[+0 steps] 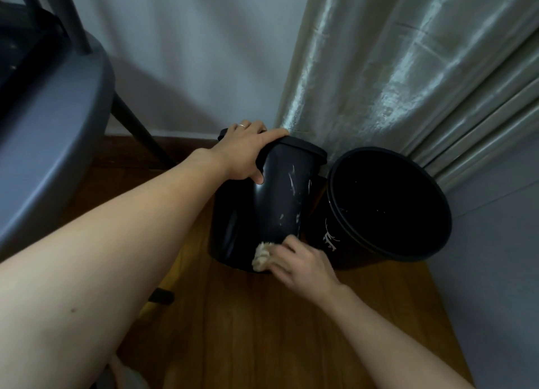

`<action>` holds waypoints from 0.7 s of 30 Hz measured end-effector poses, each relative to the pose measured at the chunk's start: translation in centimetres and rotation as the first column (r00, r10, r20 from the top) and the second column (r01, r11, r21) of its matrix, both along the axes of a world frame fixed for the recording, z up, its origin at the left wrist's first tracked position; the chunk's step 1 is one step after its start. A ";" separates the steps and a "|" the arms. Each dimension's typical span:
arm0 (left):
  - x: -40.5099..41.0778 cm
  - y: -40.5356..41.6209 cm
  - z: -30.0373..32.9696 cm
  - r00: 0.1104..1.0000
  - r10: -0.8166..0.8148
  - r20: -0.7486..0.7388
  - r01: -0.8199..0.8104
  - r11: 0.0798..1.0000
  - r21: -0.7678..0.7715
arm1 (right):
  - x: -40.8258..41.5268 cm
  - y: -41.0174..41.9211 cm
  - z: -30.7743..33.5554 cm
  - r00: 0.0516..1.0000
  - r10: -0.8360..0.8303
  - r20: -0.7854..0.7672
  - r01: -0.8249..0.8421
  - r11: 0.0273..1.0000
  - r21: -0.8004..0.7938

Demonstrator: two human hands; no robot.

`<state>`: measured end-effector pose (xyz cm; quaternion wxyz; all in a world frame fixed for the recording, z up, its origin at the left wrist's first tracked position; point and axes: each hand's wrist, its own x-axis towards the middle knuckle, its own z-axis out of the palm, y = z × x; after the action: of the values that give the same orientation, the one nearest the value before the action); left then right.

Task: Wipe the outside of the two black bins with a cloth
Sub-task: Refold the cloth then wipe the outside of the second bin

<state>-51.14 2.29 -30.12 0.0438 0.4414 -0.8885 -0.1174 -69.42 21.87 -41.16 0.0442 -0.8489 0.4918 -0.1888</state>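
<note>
Head view looks down on a wooden floor [262, 330] in a corner, where two black bins stand side by side, touching or very nearly so. The left hand [245, 152] is curled over the rim of the lidded bin [262, 207], thumb down the wall facing us and fingers over the top edge, and the bin leans back under that grip. To my eye that is the reason for the hold: tipping it lifts the lower wall off the floor and braces it against the rubbing.

Low on that same wall, below the left grip, the right hand [303, 264] presses a pale fluffy cloth [262, 257] against the plastic near the base. Its fingers are bent round the bunched cloth, holding it to the surface. Whitish streaks run up the wall between the two hands, so I would judge this bin only partly done.

Just beyond the right hand's knuckles stands the open bin [388, 257], mouth tilted toward the camera, apparently waiting its turn. On its side facing the right hand there is a white printed mark, thin curved strokes, too small and skewed to read as words. No brand or label shows on the lidded bin.

Behind both hangs a shiny curtain [408, 67]; off past the left forearm sits a grey chair [52, 126].
</note>
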 end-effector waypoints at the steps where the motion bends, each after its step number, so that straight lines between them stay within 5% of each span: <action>1: 0.0 0.0 0.0 1.000 -0.004 -0.001 0.004 1.000 0.001 | -0.2 0.3 -0.3 0.998 0.043 -0.035 -0.042 0.999 0.014; 4: 0.2 0.0 -0.1 1.000 -0.006 -0.006 0.006 1.000 0.005 | 0.0 -0.6 0.3 0.994 0.079 -0.077 -0.080 0.997 -0.009; 9: 0.2 0.1 -0.2 1.000 0.016 0.002 -0.016 1.000 -0.006 | 0.9 -3.4 2.9 0.953 -0.279 0.115 0.284 0.959 -0.022; 16: 0.6 0.1 -0.2 1.000 0.010 -0.015 -0.010 1.000 0.001 | -0.3 0.9 -0.7 0.995 0.092 -0.028 -0.090 0.994 0.062; 19: 0.9 0.0 -0.3 1.000 0.007 -0.010 -0.007 1.000 0.007 | 0.0 -0.1 -0.4 0.998 0.064 0.013 -0.064 0.996 0.064; 21: 1.0 -0.1 -0.3 1.000 0.018 -0.001 -0.018 1.000 0.002 | 0.7 -1.8 1.1 0.985 -0.108 0.134 0.103 0.994 0.042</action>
<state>-50.15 2.21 -30.39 0.0446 0.4496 -0.8843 -0.1180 -68.76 20.10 -40.02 0.0824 -0.8058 0.5351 -0.2398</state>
